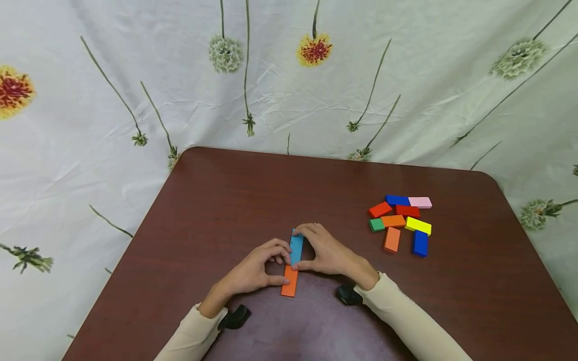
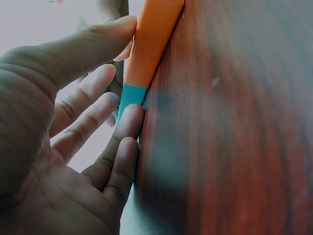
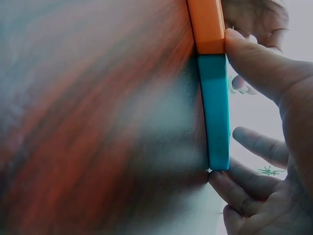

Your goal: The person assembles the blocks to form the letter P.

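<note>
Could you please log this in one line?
left hand: touching orange rectangular block; right hand: touching turquoise rectangular block; blocks: end to end on brown wood-grained table

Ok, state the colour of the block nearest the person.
The block is orange, clearest in the head view.

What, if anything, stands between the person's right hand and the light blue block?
Nothing visible stands between them: the right hand touches the light blue block, with a fingertip at its far end and the thumb by its joint with the orange block.
</note>
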